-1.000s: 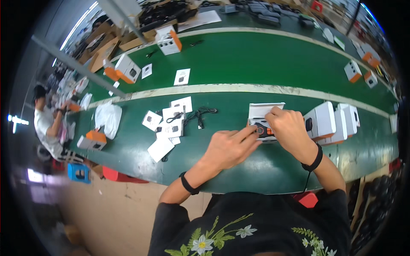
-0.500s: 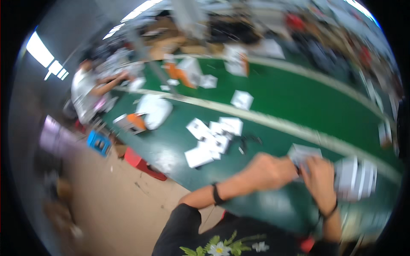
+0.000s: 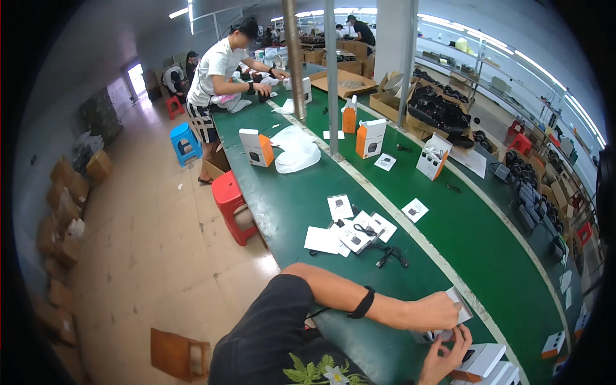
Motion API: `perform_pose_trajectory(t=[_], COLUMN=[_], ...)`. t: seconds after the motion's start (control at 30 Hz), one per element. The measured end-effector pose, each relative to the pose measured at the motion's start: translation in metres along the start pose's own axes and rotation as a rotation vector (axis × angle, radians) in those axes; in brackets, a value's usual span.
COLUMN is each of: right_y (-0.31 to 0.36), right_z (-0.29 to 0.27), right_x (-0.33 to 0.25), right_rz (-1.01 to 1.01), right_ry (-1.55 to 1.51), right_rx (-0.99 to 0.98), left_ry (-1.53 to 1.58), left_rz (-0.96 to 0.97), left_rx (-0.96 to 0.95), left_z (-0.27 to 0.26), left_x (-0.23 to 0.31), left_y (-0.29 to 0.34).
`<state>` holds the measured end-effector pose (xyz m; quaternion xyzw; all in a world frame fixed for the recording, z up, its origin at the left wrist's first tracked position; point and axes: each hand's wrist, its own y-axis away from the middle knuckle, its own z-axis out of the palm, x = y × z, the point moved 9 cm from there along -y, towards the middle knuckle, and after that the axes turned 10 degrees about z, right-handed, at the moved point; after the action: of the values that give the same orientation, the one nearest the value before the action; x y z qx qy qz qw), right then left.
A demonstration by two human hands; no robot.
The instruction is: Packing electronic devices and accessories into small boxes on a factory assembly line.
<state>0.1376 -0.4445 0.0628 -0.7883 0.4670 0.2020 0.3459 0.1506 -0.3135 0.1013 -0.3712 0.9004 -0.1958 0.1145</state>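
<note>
At the lower right, over the green table (image 3: 359, 308), my left hand (image 3: 436, 312) is closed in a fist, and what it grips is hidden. A white box (image 3: 461, 304) shows partly behind and below this fist. Just nearer to me, my right hand (image 3: 449, 353) has its fingers bent round the near side of the box. Several white and grey boxes (image 3: 484, 360) stand beside my right hand. Left of my hands lie a scatter of white printed leaflets (image 3: 322, 240) and black cables (image 3: 393, 255).
Beyond lie a white plastic bag (image 3: 298, 154) and white-and-orange cartons (image 3: 371, 139). Metal posts (image 3: 332, 83) rise from the table. A co-worker (image 3: 221, 70) stands at its far left end. Red (image 3: 232, 202) and blue (image 3: 184, 142) stools stand along the left edge.
The view has swung right and sharpened, so the table now runs away ahead and my hands sit lower in the picture. Both hands stay together at the white box.
</note>
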Motion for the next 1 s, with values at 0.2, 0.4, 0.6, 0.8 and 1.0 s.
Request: perform_pose_trajectory(t=[0.2,0.4,0.6,0.8,1.0], right_y=[0.014,0.017,0.018,0.025,0.028], right_z=[-0.005,0.043,0.055,0.047,0.047], right_x=[-0.029,0.026,0.050,0.051,0.059], right_rz=[0.209,0.345,0.367,0.357,0.390], right_ry=[-0.328,-0.524,-0.475,-0.455,-0.431], right_rx=[0.170,-0.071,-0.090,-0.089,-0.034], left_ry=[-0.007,0.047,0.043,-0.028,0.007], left_rz=[-0.085,-0.129,-0.092,-0.036,0.035], left_rx=[-0.054,-0.082,-0.156,-0.163,-0.213], left_z=[-0.007,-0.002,0.005,-0.005,-0.006], left_x=[-0.004,-0.014,-0.014,0.004,0.001], left_y=[-0.003,-0.008,-0.005,-0.009,-0.010])
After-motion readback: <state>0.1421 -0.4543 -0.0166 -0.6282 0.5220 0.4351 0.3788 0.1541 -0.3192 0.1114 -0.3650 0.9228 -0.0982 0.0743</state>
